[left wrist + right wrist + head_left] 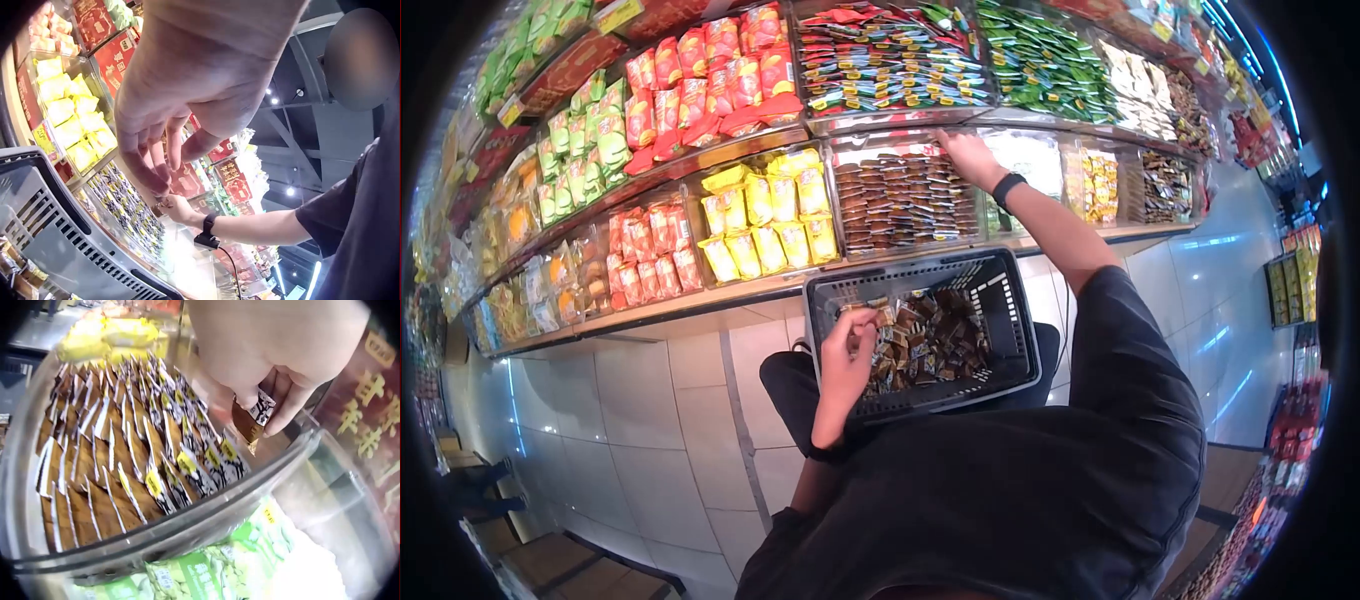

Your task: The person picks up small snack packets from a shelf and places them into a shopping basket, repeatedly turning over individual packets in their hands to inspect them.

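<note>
My right hand (973,160) reaches to the back of a clear bin (187,534) on the lower shelf. Between thumb and fingers it pinches a small brown snack packet (248,427) with a black-and-white end, held at the bare back part of the bin. Rows of matching packets (134,456) stand on edge beside it. My left hand (848,355) hovers over the left side of a dark shopping basket (1025,320), its fingers loosely curled and nothing showing between them. Many loose brown packets (930,345) lie in the basket.
Yellow bags (770,215) fill the bin to the left. Green packets (200,575) lie in the bin on the right. Above, an upper shelf row holds red bags (710,75) and several colourful packets (890,60). The basket stands close against the wooden shelf edge (630,320).
</note>
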Demonstrator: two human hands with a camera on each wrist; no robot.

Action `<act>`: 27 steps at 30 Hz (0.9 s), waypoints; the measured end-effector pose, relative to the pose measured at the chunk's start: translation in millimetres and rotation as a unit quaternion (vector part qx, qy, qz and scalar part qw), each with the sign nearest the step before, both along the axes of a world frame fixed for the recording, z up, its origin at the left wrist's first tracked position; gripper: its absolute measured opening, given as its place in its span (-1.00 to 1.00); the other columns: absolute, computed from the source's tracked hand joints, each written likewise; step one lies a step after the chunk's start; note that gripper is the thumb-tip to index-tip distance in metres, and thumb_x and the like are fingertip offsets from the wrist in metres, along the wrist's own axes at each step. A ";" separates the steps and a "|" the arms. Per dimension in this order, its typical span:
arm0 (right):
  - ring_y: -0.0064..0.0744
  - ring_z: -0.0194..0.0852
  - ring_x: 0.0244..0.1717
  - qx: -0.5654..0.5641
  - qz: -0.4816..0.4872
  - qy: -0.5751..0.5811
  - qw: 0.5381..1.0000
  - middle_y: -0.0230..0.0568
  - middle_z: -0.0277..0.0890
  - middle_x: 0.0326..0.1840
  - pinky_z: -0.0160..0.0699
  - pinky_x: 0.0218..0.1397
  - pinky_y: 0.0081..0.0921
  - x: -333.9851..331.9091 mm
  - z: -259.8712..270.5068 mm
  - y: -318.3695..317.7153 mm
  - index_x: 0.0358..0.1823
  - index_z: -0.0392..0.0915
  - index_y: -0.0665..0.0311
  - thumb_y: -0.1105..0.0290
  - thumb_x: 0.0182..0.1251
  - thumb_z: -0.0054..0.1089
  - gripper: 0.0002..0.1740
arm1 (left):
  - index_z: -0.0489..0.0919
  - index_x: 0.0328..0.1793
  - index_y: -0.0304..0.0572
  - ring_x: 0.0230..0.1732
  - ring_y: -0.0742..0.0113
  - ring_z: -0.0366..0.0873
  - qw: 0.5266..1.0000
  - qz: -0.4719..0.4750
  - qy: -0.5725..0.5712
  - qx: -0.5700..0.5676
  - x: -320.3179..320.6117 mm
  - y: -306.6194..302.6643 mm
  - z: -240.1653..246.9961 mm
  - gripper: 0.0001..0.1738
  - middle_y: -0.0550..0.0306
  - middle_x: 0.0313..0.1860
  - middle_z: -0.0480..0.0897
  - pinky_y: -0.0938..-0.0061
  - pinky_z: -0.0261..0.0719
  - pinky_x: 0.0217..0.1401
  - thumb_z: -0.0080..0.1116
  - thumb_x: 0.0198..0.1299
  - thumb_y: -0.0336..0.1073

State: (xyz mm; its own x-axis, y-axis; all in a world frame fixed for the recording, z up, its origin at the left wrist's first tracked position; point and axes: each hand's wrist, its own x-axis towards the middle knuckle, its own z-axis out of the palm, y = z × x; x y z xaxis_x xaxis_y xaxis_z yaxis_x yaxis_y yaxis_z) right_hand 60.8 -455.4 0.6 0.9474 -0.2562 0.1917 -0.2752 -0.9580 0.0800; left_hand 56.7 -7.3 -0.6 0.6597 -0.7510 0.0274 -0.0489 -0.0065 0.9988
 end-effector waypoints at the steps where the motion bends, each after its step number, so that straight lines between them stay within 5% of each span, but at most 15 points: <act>1: 0.25 0.68 -0.15 0.010 -0.002 -0.006 1.000 0.21 0.66 -0.28 0.65 -0.11 0.06 6.1 -11.4 -7.2 0.20 0.37 0.33 0.59 0.20 0.20 -0.50 | 0.61 0.13 -0.26 -0.25 0.45 0.64 1.000 0.011 -0.003 0.008 -1.4 0.4 -4.8 -0.81 0.08 -0.18 0.69 0.50 0.64 -0.18 0.13 0.47 -0.43; 4: 0.29 0.65 -0.10 0.062 -0.007 -0.017 0.998 0.23 0.66 -0.24 0.62 -0.07 0.09 19.7 -35.6 -20.4 0.18 0.40 0.28 0.60 0.21 0.20 -0.53 | 0.62 0.13 -0.25 -0.24 0.39 0.66 0.999 0.012 -0.022 0.035 -4.0 6.4 -8.1 -0.80 0.04 -0.19 0.69 0.47 0.66 -0.14 0.14 0.44 -0.45; 5: 0.32 0.63 -0.08 0.103 -0.012 -0.022 0.994 0.24 0.65 -0.22 0.60 -0.06 0.11 20.3 -42.5 -23.2 0.16 0.42 0.25 0.61 0.22 0.19 -0.56 | 0.57 0.17 -0.28 -0.12 0.51 0.63 0.998 -0.012 -0.038 0.055 -2.4 9.9 -8.5 -0.80 0.17 -0.10 0.69 0.56 0.61 -0.02 0.08 0.52 -0.42; 13: 0.35 0.60 0.05 0.182 0.001 -0.007 0.983 0.33 0.64 -0.07 0.58 0.08 0.12 17.7 -43.2 -21.5 0.23 0.35 0.29 0.63 0.33 0.04 -0.57 | 0.58 0.14 -0.27 -0.18 0.39 0.66 0.997 -0.038 -0.033 0.061 -0.7 3.5 -26.7 -0.80 0.08 -0.14 0.71 0.49 0.64 -0.09 0.12 0.48 -0.41; 18: 0.27 0.60 -0.14 0.073 0.063 -0.221 0.970 0.15 0.59 -0.28 0.61 -0.09 0.02 -24.9 0.6 65.5 0.06 0.43 0.36 0.60 0.19 0.07 -0.64 | 0.60 0.11 -0.22 -0.20 0.22 0.70 0.991 -0.049 -0.061 0.108 -1.1 -0.6 -33.2 -0.80 0.00 -0.18 0.72 0.40 0.66 -0.16 0.19 0.41 -0.40; 20: 0.19 0.58 -0.24 0.182 0.107 -0.225 0.951 0.11 0.56 -0.31 0.59 -0.17 -0.05 -55.9 -30.4 118.9 -0.05 0.49 0.37 0.57 0.13 0.11 -0.70 | 0.62 0.08 -0.18 -0.16 0.12 0.72 0.985 -0.034 -0.099 0.137 -1.9 -3.5 -60.3 -0.78 0.01 -0.16 0.72 0.31 0.67 -0.12 0.24 0.33 -0.40; 21: 0.21 0.56 -0.17 0.307 0.051 -0.112 0.944 0.13 0.56 -0.18 0.57 -0.11 -0.03 -81.1 -34.5 159.1 -0.09 0.54 0.38 0.58 0.14 0.16 -0.73 | 0.60 0.15 -0.12 0.04 -0.06 0.67 0.976 -0.068 -0.120 0.167 2.0 -5.4 -90.6 -0.62 -0.11 0.01 0.67 0.14 0.63 0.09 0.35 0.21 -0.31; 23: 0.15 0.60 -0.12 0.365 0.130 0.043 0.921 0.09 0.57 -0.12 0.61 -0.06 -0.03 -111.4 -96.1 194.7 -0.11 0.57 0.32 0.30 0.13 0.33 -0.66 | 0.54 0.26 -0.10 0.19 -0.07 0.59 0.945 -0.108 -0.209 0.227 2.7 -16.9 -127.1 -0.49 -0.14 0.15 0.61 0.11 0.54 0.22 0.40 0.17 -0.28; 24: 0.11 0.62 -0.11 0.275 0.110 0.099 0.950 0.05 0.59 -0.06 0.64 0.01 -0.09 -119.6 -185.4 204.2 -0.07 0.58 0.26 0.16 0.15 0.36 -0.60 | 0.49 0.36 -0.08 0.33 -0.08 0.51 0.904 -0.127 -0.294 0.284 0.9 -28.8 -142.1 -0.35 -0.17 0.30 0.55 0.08 0.45 0.35 0.44 0.13 -0.25; 25: 0.08 0.59 0.06 0.289 0.042 0.171 0.941 -0.01 0.61 0.01 0.60 0.11 0.00 -129.2 -185.1 220.3 0.06 0.58 0.20 0.04 0.15 0.38 -0.47 | 0.43 0.43 -0.05 0.44 -0.17 0.37 0.898 -0.167 -0.259 0.315 2.6 -40.5 -159.3 -0.22 -0.19 0.38 0.47 0.01 0.32 0.45 0.49 0.04 -0.18; 26: 0.21 0.35 0.39 0.300 0.031 0.292 0.908 0.06 0.45 0.33 0.46 0.27 0.25 -128.4 -201.8 223.4 0.31 0.53 0.04 -0.04 0.11 0.43 -0.28 | 0.37 0.49 -0.01 0.54 -0.26 0.23 0.886 -0.211 -0.229 0.343 5.6 -53.8 -174.3 -0.07 -0.22 0.47 0.39 -0.06 0.20 0.55 0.55 -0.04 -0.11; 27: 0.36 -0.03 0.59 0.301 -0.038 0.286 0.909 0.08 0.05 0.64 0.25 0.34 0.52 -135.3 -231.7 231.1 0.49 0.43 -0.15 -0.12 0.05 0.46 -0.10 | 0.34 0.53 0.01 0.57 -0.29 0.19 0.870 -0.244 -0.224 0.365 8.5 -64.7 -184.3 0.02 -0.21 0.50 0.38 -0.06 0.18 0.57 0.57 -0.09 -0.03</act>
